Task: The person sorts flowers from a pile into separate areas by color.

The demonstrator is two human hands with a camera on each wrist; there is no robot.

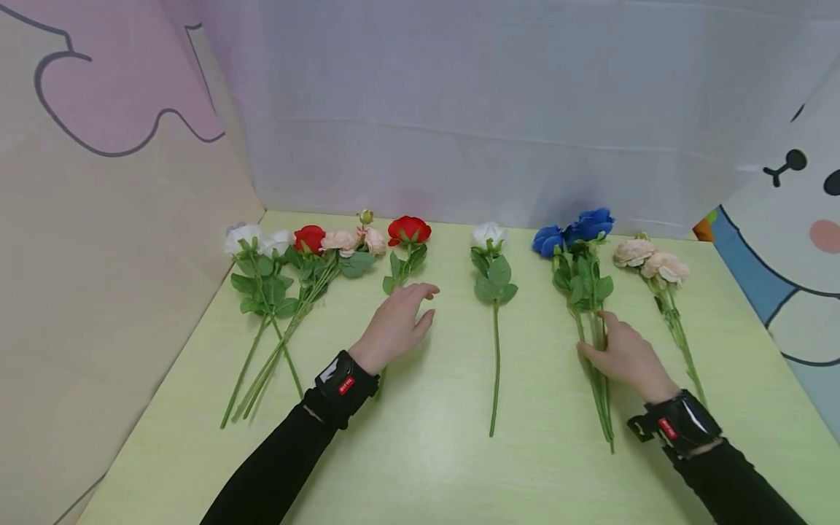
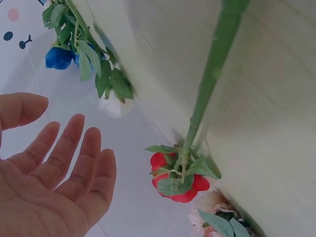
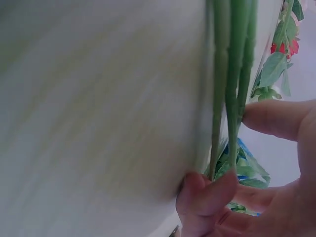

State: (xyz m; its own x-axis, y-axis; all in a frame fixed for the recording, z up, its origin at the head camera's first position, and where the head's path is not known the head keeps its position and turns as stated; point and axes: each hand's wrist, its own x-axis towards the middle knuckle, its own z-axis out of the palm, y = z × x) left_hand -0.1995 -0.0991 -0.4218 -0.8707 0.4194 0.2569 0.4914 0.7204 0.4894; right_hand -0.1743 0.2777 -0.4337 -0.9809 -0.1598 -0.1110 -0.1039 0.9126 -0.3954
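In the head view, my left hand (image 1: 394, 329) hovers over the stem of a single red rose (image 1: 410, 229), fingers spread and holding nothing. The left wrist view shows the same hand (image 2: 64, 187) with its palm bare, apart from the red rose's green stem (image 2: 210, 76). My right hand (image 1: 626, 357) grips the stems of the blue roses (image 1: 590, 224) lying on the right half of the table. Seen from the right wrist, its thumb (image 3: 276, 118) presses one side of the green stems (image 3: 234, 74), and curled fingers (image 3: 212, 197) are on the other side.
A white rose (image 1: 489, 235) lies alone between my hands. Pale pink flowers (image 1: 664, 267) lie right of the blue ones. White flowers (image 1: 244, 237), another red rose (image 1: 310, 238) and pink flowers (image 1: 340, 242) with crossing stems lie at the left. A pale curtain (image 1: 485, 117) hangs behind the table (image 1: 426, 467).
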